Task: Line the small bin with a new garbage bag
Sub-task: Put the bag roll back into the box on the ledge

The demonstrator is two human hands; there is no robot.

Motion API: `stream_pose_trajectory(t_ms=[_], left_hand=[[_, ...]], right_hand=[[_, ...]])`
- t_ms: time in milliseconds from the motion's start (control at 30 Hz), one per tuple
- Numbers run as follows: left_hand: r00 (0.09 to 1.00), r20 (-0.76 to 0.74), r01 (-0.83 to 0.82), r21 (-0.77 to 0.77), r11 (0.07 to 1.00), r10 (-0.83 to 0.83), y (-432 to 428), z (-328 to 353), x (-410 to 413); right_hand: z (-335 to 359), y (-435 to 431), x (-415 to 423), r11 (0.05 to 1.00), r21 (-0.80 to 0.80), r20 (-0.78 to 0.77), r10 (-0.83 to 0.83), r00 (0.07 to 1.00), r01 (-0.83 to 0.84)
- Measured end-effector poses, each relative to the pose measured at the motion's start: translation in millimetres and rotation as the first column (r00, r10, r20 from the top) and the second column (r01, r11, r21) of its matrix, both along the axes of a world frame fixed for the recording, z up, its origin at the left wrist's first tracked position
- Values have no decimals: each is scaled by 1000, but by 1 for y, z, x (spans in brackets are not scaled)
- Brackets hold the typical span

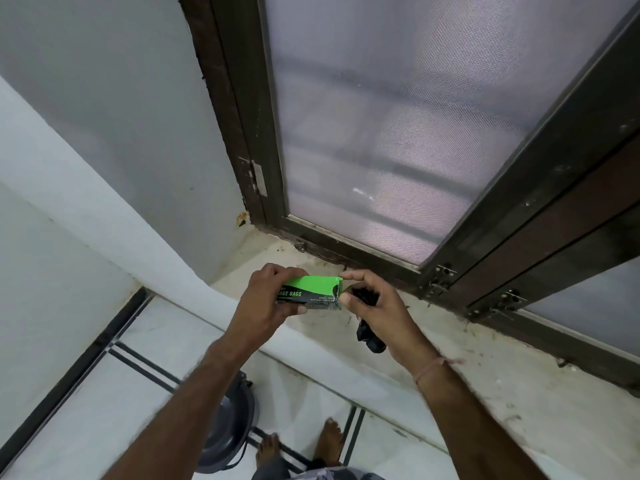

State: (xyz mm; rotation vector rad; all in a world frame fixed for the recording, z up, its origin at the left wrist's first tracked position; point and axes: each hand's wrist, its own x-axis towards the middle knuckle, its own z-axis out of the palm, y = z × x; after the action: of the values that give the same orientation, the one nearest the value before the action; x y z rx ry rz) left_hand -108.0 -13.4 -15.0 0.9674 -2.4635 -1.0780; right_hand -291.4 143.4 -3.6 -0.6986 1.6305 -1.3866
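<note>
Left hand (265, 299) grips the box (313, 287); right hand (375, 306) (at its end) clutches the garbage bag (371, 336).

Green box (311, 292): "AGE BAGS" legible; smaller print unreadable.

I'm standing indoors in a home, at a window: a mesh screen (381, 133) in a dark wooden frame (242, 133), a stained stone sill (467, 386) below it, plain white-painted walls (104, 81). My bare feet (330, 441) are on a pale tiled floor (86, 427) with dark strips, a small grey bin (228, 427) just beside them.
</note>
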Motion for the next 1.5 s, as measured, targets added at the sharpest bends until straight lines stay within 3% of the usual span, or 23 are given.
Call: stream_pose_trajectory(t_ms=[267,433,500,567,633,700,767,833,933,1233,1367,1500], left_hand=[[986,157,74,-102,992,-57,-23,-31,-18],[967,249,95,-179,979,-48,-18,-25,-8],[977,211,45,-260,965,11,-3,-16,-6],[993,63,-71,-310,948,95,22,-4,-4],[982,-96,-173,-134,976,161,53,10,0],[964,-113,-207,253,945,242,82,26,5],[935,-72,-226,637,737,348,104,39,11],[894,-21,-232,832,503,448,117,47,17],[839,29,-276,883,379,544,118,42,37],[589,37,-407,877,257,807,76,17,151],[507,8,-482,831,276,862,52,1,229],[526,-3,-508,801,317,850,33,-17,319]], right_hand=[[-36,-24,1,990,142,-71,7,997,3],[-29,-4,6,983,160,-45,-85,995,91],[-19,6,13,978,157,8,-142,990,139],[-9,13,25,979,129,57,-167,984,158],[3,17,41,983,107,121,-163,979,150],[10,17,60,985,99,198,-162,967,145],[10,11,79,984,85,269,-174,947,156],[11,3,96,980,111,343,-194,919,165],[13,-11,130,978,189,373,-153,915,87],[4,-22,207,964,152,352,154,923,-219],[0,-36,260,977,184,278,52,959,-106],[-12,-51,315,981,190,171,-63,983,30]])
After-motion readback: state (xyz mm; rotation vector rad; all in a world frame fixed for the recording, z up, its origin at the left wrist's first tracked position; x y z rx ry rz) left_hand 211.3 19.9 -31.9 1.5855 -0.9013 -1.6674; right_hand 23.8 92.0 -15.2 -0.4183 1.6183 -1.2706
